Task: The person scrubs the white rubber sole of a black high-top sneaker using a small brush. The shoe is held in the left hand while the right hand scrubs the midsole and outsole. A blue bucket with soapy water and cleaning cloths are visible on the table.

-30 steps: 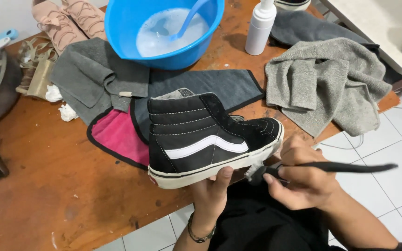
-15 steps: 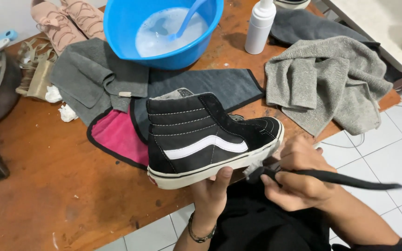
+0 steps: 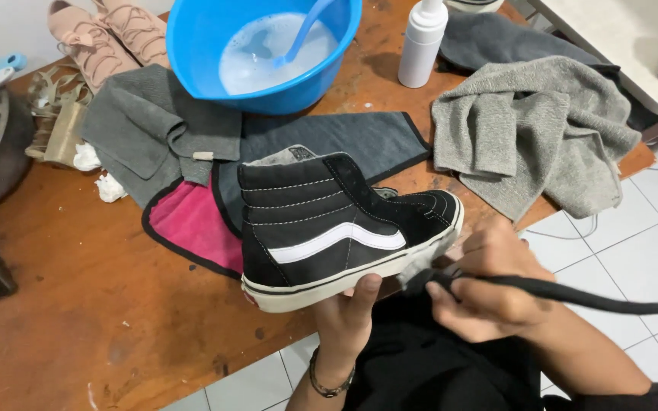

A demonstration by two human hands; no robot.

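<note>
Since a moment ago your right hand has tilted the black brush so its long handle now slopes down toward the right, while the black high-top sneaker has stayed in the same spot above the table edge.

Going from the left: a pair of beige lace-up shoes lies at the far left of the wooden table, next to a dark grey cloth that overlaps a pink cloth with a black border. Behind them stands a blue basin of soapy water with a blue handle leaning in it.

Your left hand holds the sneaker from underneath, thumb pressed up against the white sole, with the toe pointing right and the white side stripe facing you. A bracelet sits on that wrist.

To the right of the basin stands a white bottle, and beyond it a crumpled light grey towel is spread near the table's right edge.

Your right hand is curled tight around the brush near its head, whose tip meets the sole at the toe end of the sneaker.
</note>
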